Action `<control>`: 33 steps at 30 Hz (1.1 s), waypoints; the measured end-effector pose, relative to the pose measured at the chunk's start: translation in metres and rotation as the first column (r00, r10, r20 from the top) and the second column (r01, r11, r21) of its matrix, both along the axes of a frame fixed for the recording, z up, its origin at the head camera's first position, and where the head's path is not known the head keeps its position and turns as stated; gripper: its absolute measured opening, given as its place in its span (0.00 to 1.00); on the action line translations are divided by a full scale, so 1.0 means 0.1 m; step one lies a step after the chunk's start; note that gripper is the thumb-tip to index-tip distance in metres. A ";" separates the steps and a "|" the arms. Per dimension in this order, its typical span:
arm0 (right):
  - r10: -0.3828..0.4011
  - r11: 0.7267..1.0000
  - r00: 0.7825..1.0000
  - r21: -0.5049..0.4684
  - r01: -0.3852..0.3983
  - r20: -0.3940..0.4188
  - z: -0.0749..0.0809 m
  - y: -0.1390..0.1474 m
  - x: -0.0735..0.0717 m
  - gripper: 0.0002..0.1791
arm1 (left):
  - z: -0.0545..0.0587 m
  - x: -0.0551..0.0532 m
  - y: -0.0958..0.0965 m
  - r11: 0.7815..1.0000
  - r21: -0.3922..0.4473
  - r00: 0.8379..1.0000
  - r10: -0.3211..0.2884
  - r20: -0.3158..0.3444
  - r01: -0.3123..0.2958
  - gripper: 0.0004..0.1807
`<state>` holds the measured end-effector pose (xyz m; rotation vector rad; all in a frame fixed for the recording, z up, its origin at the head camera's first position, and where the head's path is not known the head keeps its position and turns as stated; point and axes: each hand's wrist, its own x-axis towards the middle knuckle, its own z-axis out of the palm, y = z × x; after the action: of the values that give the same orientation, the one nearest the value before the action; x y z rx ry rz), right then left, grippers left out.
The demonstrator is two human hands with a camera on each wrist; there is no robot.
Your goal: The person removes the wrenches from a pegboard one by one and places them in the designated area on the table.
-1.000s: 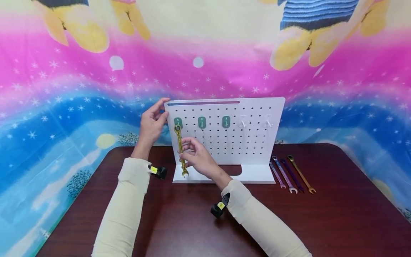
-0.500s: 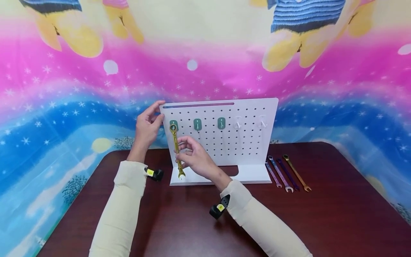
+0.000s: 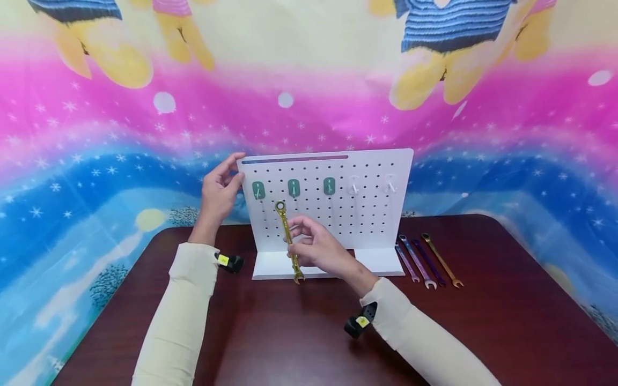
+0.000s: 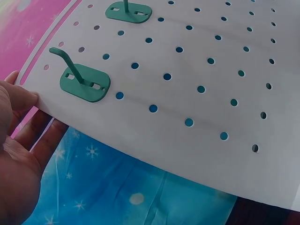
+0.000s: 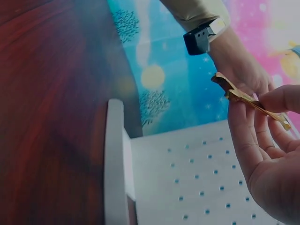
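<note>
My left hand (image 3: 218, 193) grips the upper left edge of a white pegboard (image 3: 321, 203), thumb on its front and fingers behind. A gold combination wrench (image 3: 285, 225) is pinched between the thumb and fingers of my right hand (image 3: 322, 251). It is held upright, leaning slightly, in front of the board's lower left part, ring end up and open end down. Its ring end sits below and right of the leftmost green hook (image 3: 258, 190), which carries nothing. In the left wrist view, that green hook (image 4: 84, 82) juts from the board close to my thumb.
Two more green hooks, a middle one (image 3: 294, 187) and a right one (image 3: 329, 186), and two clear hooks (image 3: 354, 185) share the row. Several wrenches (image 3: 427, 262) lie right of the board on the dark wooden table (image 3: 289, 332). A printed cloth (image 3: 463, 150) hangs behind.
My right hand has drawn the gold wrench down and to the right, away from the leftmost green hook that its ring end overlapped. My left hand keeps its hold on the board.
</note>
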<state>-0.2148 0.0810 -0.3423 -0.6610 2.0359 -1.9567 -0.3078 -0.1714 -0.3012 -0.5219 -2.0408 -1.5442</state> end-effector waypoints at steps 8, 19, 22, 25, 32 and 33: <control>-0.009 0.999 1.000 0.037 0.009 -0.019 -0.08 0.37 0.10 0.24 | 0.08 -0.02 -0.02 1.000 0.006 1.000 0.013 -0.008 -0.013 0.23; -0.060 0.992 0.998 0.112 0.056 0.032 -0.26 1.11 0.42 0.22 | 0.00 -0.01 -0.04 0.999 -0.026 0.999 -0.019 0.028 0.020 0.23; -0.097 0.985 0.993 0.147 0.087 0.062 -0.29 1.35 0.44 0.21 | -0.01 0.01 -0.07 1.000 -0.010 1.000 -0.011 0.014 0.011 0.23; -0.156 0.976 0.982 0.169 0.137 0.104 -0.33 1.59 0.46 0.21 | 0.00 0.01 -0.08 1.000 -0.007 1.000 -0.012 0.012 0.012 0.23; -0.265 0.949 0.956 0.212 0.235 0.126 -0.38 2.08 0.51 0.23 | 0.01 0.00 -0.03 1.000 -0.006 0.999 -0.016 0.028 0.016 0.23; -0.274 0.946 0.954 0.213 0.245 0.123 -0.38 2.14 0.51 0.23 | 0.01 0.00 -0.02 1.000 -0.007 1.000 -0.015 0.027 0.015 0.23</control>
<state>-0.1634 0.2953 -0.3799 -0.2010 2.2753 -1.8376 -0.3078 -0.1730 -0.2999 -0.5224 -2.0678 -1.5616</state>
